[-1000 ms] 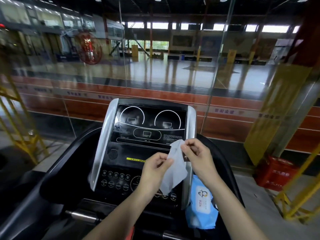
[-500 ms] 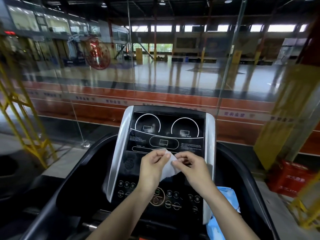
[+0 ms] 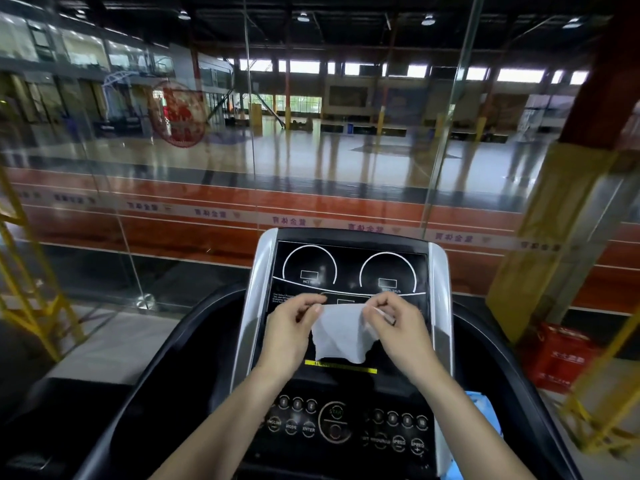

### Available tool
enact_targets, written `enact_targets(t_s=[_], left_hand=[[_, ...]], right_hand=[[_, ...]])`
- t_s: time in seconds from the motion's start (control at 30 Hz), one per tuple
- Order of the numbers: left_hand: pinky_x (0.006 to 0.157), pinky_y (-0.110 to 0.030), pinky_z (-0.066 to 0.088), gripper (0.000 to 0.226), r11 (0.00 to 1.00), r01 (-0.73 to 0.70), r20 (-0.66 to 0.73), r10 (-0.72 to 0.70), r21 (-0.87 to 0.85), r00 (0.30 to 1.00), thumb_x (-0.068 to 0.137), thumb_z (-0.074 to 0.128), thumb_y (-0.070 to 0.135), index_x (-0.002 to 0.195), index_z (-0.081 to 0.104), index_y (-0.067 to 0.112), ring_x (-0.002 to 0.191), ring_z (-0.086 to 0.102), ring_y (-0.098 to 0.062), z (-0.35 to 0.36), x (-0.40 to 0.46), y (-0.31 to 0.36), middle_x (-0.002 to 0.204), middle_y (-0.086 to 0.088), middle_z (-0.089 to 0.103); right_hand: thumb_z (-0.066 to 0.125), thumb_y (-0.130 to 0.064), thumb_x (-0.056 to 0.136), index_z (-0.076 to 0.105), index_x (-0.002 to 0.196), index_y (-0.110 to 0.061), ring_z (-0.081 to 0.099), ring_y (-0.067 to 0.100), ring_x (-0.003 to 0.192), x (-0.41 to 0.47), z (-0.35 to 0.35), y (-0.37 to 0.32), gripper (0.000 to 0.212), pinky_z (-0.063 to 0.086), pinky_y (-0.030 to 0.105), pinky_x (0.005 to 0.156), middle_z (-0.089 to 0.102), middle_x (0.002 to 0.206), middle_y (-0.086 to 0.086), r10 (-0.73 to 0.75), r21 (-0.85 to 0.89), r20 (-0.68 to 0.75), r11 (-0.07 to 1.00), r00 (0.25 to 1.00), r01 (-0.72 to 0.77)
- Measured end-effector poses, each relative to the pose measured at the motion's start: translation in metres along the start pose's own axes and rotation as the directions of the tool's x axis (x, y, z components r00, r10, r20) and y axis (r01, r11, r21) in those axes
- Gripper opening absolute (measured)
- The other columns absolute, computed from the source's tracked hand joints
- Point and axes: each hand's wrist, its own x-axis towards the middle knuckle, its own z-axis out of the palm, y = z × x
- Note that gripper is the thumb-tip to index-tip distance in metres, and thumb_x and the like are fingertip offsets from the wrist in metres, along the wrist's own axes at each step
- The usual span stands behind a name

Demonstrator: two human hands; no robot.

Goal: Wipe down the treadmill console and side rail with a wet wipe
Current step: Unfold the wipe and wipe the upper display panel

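Observation:
The black treadmill console (image 3: 349, 268) with silver side trims stands in front of me, two dial outlines at its top and round buttons lower down. A white wet wipe (image 3: 337, 336) hangs spread in front of the console's middle. My left hand (image 3: 289, 332) pinches its upper left corner and my right hand (image 3: 396, 329) pinches its upper right corner. The wipe's lower edge dangles just above a yellow label strip (image 3: 341, 364). The black curved side rails (image 3: 166, 368) sweep down on both sides of the console.
A blue wet-wipe pack (image 3: 485, 415) lies at the console's right edge, partly hidden by my right forearm. A glass wall (image 3: 173, 202) stands behind the treadmill. Yellow metal frames (image 3: 31, 289) stand at left and right, with a red crate (image 3: 561, 358) on the floor at right.
The wipe went from a bunched strip to an unfolded sheet as my hands drew apart sideways. The view has tilted up and drawn closer to the console.

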Motion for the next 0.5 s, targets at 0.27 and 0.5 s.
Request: enact_targets(t_s=[0.27,0.5], left_hand=[[0.077,-0.018,0.048,0.019,0.978,-0.057,0.015,0.055,0.203,0.998,0.090,0.079,0.027,0.075,0.071,0.036,0.081,0.063,-0.003,-0.030,0.021,-0.006,0.088,0.009,0.066],[0.070,-0.034,0.053,0.016,0.999,-0.003,0.077,-0.001,0.046,0.997,0.092,0.076,0.028,0.078,0.071,0.024,0.067,0.065,-0.012,-0.032,0.028,-0.005,0.072,0.007,0.072]], right_hand=[[0.075,-0.022,0.093,0.073,0.080,-0.026,0.067,-0.004,0.083,0.015,0.022,-0.002,0.013,0.045,0.009,0.069,0.075,0.083,-0.015,0.031,-0.181,-0.050,0.983,0.998,-0.040],[0.076,-0.020,0.093,0.072,0.078,-0.008,0.061,0.010,0.062,0.016,0.054,0.002,0.020,0.047,0.020,0.059,0.071,0.067,0.005,0.216,0.005,-0.150,0.976,0.965,-0.218]])
